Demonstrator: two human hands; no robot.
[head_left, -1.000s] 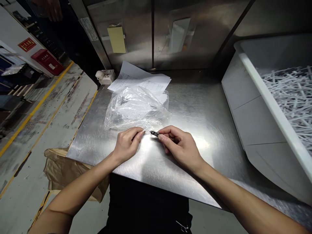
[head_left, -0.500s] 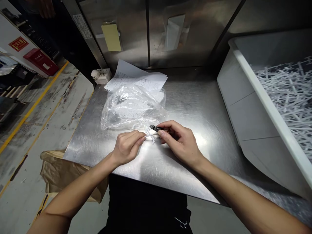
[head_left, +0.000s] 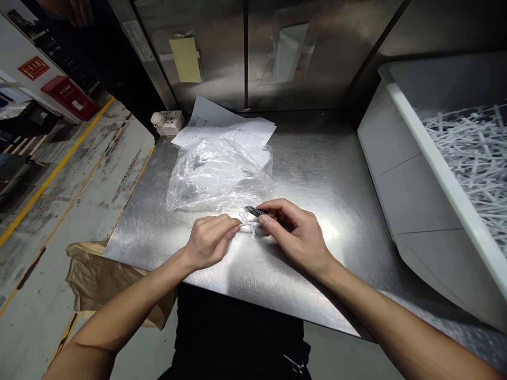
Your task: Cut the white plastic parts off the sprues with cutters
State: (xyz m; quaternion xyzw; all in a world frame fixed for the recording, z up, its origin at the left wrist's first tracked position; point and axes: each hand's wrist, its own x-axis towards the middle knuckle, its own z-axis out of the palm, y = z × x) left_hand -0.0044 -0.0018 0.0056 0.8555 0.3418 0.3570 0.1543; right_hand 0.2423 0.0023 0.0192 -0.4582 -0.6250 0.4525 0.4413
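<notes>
My left hand (head_left: 210,240) is closed in a pinch on one end of a thin white plastic piece (head_left: 247,224) with small side branches. In my right hand (head_left: 298,232), a small dark nail clipper (head_left: 254,210) is held between thumb and fingers, its tip pointing left just above the white piece. Both hands are close together over the steel table (head_left: 317,174). Just beyond them lies a clear plastic bag (head_left: 222,177) with many tiny white parts in it. Whether the clipper touches the white piece, I cannot tell.
Printed papers (head_left: 222,126) lie behind the bag, beside a white power socket (head_left: 168,122). A large grey bin (head_left: 415,190) of white plastic pieces (head_left: 475,158) stands at right. A brown paper bag (head_left: 106,285) sits below the table's left edge. Another person's hand (head_left: 81,11) shows at top left.
The view has shifted slightly. The clipper tip now angles down a little more to the right, and both hands keep their holds close together.
</notes>
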